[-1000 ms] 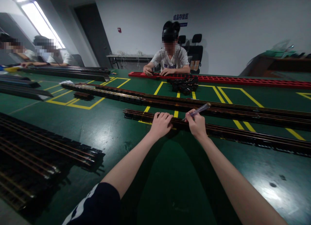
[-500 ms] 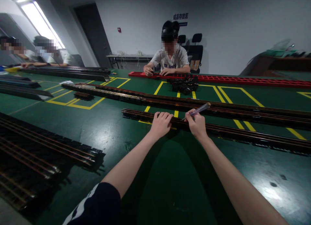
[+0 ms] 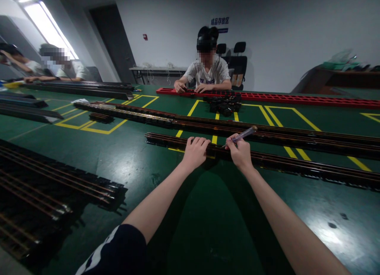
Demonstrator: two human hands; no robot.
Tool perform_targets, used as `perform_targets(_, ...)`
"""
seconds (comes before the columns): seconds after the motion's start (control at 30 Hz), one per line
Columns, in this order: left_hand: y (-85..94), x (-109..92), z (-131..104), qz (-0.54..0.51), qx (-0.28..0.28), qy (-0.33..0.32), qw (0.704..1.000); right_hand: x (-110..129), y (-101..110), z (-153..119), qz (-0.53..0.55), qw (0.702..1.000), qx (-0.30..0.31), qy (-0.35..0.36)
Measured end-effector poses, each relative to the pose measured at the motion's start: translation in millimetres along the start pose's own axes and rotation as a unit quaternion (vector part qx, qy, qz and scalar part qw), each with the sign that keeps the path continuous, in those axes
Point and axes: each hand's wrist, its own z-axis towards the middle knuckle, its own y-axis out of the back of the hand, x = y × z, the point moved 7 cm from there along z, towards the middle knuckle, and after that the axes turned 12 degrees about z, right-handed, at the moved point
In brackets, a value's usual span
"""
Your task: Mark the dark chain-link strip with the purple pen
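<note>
Across the centre of the frame, the long black rail (image 3: 297, 163) looks glossy, with coppery metallic lines. The slim, pen-shaped tool (image 3: 245, 133) there seems mostly smooth, see-through plastic. The broad green tabletop (image 3: 103, 160) shines smoothly at centre left; the long red lattice rack (image 3: 297, 98), upper right, looks plastic. The navy, white-striped sleeve (image 3: 127, 247), bottom left, is matt cloth.

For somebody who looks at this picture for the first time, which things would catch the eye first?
Probably the middle: the left hand rests on a long dark strip, while the right hand holds a slim tool slanting down to it. Next, perhaps, the bright red frame along the far side of the green table, where a person in black headgear sits.
</note>
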Motion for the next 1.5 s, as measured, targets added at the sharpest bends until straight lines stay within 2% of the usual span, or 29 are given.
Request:
perform_targets(0.5,3.6,-0.2,0.1,0.008,-0.002,0.004,1.0,-0.3,7.1,-0.3,0.008,0.999,-0.033,0.017)
perform_targets(0.73,4.2,1.0,-0.8,0.003,-0.01,0.015,1.0,1.7,2.2,0.0,0.002,1.0,-0.003,0.012)
perform_targets(1.0,3.5,4.6,-0.7,-0.014,-0.008,0.015,1.0,1.6,1.8,-0.1,0.003,1.0,-0.002,0.002)
perform_targets(1.5,1.6,3.1,0.9,-0.03,0.018,0.01,0.999,1.2,-5.9,0.0,-0.014,0.999,0.023,0.021)
